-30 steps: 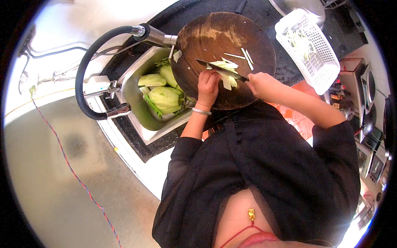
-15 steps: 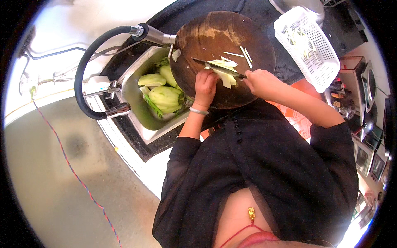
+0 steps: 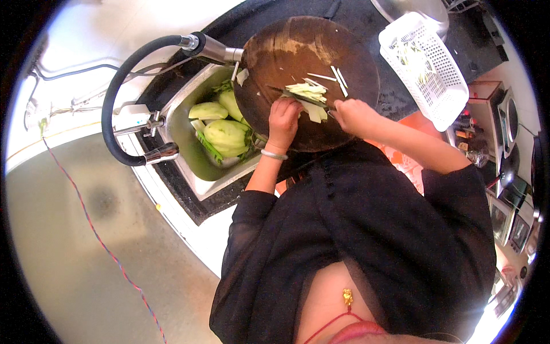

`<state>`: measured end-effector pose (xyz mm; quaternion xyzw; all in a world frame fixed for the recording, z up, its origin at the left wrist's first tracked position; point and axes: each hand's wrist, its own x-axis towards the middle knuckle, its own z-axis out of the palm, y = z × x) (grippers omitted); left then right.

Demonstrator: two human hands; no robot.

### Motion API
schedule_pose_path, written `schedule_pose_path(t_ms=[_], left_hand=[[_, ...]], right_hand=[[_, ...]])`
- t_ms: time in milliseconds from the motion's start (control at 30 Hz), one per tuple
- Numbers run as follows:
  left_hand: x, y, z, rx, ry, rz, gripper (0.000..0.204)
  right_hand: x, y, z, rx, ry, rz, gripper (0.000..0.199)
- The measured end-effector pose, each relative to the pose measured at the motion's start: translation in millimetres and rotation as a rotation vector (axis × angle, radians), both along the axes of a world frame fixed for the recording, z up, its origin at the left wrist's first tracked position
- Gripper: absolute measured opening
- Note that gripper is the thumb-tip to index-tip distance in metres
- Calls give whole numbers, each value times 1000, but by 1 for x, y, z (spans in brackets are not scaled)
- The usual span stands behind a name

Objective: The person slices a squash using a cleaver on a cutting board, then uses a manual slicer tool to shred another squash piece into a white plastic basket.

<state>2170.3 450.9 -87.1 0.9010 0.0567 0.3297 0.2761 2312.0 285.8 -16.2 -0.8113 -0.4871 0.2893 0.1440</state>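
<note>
On a round dark wooden chopping board (image 3: 269, 54), my right hand (image 3: 356, 117) is wrapped around the handle of a knife (image 3: 305, 98). Its dark blade lies across pale green vegetable slices (image 3: 315, 112), with cut strips (image 3: 306, 89) heaped on the far side. Curled fingers of my left hand (image 3: 284, 121) press the slices down close beside the blade; the fingertips are partly hidden. A few loose pale sticks (image 3: 342, 81) rest farther right on the board, and a small pale scrap (image 3: 243, 77) lies at its left edge.
Left of the board, a metal sink (image 3: 182, 153) holds several peeled pale green vegetables (image 3: 226, 137). A tap with a black flexible hose (image 3: 109, 109) arches over its left side. At the right stands a white perforated basket (image 3: 444, 103) with pale strips inside, beside a metal pot (image 3: 438, 14).
The knife has dropped lower among the slices, its blade now less visible. My right hand has shifted slightly left and down. The left hand keeps nearly the same place.
</note>
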Motion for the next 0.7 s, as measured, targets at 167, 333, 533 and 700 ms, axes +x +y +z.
schedule_pose_path(t_ms=[167,333,533,700], left_hand=[[-3,-1,0,53,1,11,14],[-3,-2,-4,33,3,35,14],[-4,-2,-4,9,0,61,12],[-4,-1,0,-1,19,65,11]], right_hand=[[6,-4,17,-29,18,4,25],[5,-13,45,-106,16,48,24],[4,-8,35,-85,0,89,21],[1,5,5,-40,-6,97,19]])
